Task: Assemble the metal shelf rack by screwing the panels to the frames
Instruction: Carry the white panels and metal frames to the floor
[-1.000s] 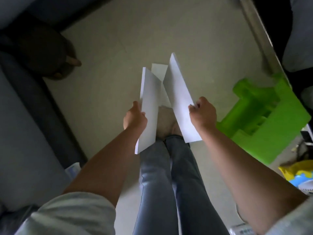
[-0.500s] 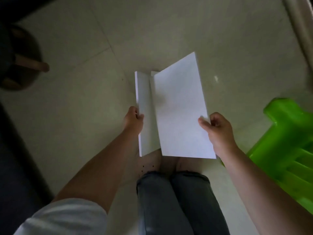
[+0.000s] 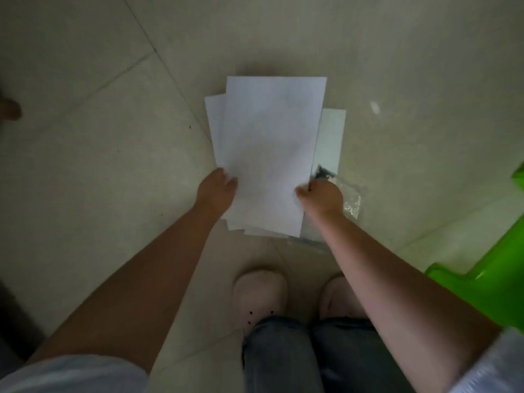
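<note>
Nearest, at 6 o'clock, two legs in faded blue jeans [image 3: 283, 355] end in two pale, smooth-topped slippers [image 3: 259, 290] on the floor [image 3: 99, 165], which is glossy beige tile crossed by thin grout lines. Both bare forearms reach forward over them. The left hand [image 3: 217, 190] lies at the near left edge of the top white panel [image 3: 272, 154], thumb on its face; the other fingers are hidden, so its grip cannot be told. The right hand [image 3: 320, 198] is curled at the near right edge, pinching the same panel. The panels are flat, matte white rectangles with sharp corners, stacked loosely on the floor at centre; at least three edges show, fanned at 9 o'clock. A paler sheet [image 3: 331, 137] peeks from beneath at 3 o'clock, beside a crinkled clear plastic bag [image 3: 350, 204] with something dark inside. One shiny green plastic stool [image 3: 487, 285] sits at 4 o'clock
</note>
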Tool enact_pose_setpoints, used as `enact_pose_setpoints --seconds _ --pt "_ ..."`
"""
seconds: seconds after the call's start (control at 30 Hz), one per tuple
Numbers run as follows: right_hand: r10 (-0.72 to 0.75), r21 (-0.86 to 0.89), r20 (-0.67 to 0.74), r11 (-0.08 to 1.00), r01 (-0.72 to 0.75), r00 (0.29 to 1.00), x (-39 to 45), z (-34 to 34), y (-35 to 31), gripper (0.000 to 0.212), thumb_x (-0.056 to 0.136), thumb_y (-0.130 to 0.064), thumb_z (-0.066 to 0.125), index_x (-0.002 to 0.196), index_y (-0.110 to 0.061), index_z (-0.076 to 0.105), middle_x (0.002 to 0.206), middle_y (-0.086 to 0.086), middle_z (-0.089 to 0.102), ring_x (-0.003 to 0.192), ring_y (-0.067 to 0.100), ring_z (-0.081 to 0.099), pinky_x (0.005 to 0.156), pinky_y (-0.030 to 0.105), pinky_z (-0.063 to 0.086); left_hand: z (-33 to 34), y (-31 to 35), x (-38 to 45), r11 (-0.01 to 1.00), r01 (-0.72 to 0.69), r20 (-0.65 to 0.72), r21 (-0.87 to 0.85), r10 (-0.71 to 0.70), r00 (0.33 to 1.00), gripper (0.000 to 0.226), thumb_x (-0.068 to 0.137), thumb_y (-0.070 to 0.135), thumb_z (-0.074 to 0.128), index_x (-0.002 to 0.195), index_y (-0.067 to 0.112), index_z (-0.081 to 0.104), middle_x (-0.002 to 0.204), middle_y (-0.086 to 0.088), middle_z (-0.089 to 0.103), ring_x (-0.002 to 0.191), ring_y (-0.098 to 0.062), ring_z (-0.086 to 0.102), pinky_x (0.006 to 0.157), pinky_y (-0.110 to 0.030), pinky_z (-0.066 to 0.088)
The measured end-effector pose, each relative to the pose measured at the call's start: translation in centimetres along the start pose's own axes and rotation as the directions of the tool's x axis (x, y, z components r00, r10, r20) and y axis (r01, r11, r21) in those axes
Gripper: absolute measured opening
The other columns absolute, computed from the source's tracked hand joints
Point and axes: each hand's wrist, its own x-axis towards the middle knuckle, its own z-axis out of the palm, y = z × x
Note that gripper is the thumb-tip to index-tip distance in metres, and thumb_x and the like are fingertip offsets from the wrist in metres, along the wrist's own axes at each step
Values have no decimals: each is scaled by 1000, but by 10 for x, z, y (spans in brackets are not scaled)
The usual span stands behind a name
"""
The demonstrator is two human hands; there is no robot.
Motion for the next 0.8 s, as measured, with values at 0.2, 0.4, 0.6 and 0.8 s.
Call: enact_pose_setpoints --seconds 0.2,0.4,0.6,0.8 --pt "-21 -119 80 992 31 997 -30 -4 -9 32 91 -14 44 121 -6 53 126 13 55 120 28 48 98 31 39 -2 12 -40 923 -117 36 368 111 993 45 99 19 39 141 3 33 142 -16 40 132 -28 36 107 -32 27" --pt "-91 -231 -31 970 81 995 -112 -73 -9 36 92 -19 43 127 -11 51 126 9 53 119 27 46 94 34 40 -29 72 -131 619 -301 83 726 355 931 43 99 20 37 141 18 31 138 -8 41 126 -25 38 97 -34 37" --pt "-232 -277 -152 943 184 961 -199 -163 -5 38 93 -22 43 131 -17 48 128 7 52 116 26 49 91 34 42 -45 151 -234 349 -397 186 849 506 842 38 95 17 43 133 15 41 133 -9 44 124 -27 39 99 -36 34" --pt "-93 -189 -220 981 51 971 -282 -226 31 36 92 -18 41 128 -15 47 133 6 45 120 26 43 94 35 37 -41 214 -334 92 -505 369 858 573 732 46 94 13 42 139 16 34 137 -12 41 126 -29 36 99 -37 34"
